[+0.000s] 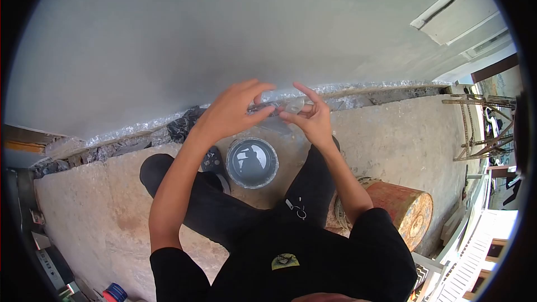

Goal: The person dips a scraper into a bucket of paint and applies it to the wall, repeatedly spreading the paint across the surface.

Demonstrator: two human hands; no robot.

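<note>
My left hand (226, 111) and my right hand (318, 122) are raised close together in front of the wall. A crumpled, see-through piece that looks like plastic (293, 105) lies between them. The thumb and fingers of my right hand pinch it, with the index finger lifted. My left thumb and bent fingers close on its darker end; exactly how they grip is partly hidden. Below the hands, between my legs, stands a round bucket of glossy grey paint (251, 163) on the concrete floor.
The grey wall (268, 28) rises ahead, with rough debris along its foot. Crumpled black plastic (182, 127) lies at the left. A rusty drum (394, 204) rests on its side by my right leg. Farther right stands a rusty metal frame (467, 128). A red-and-blue tin (114, 292) sits lower left.
</note>
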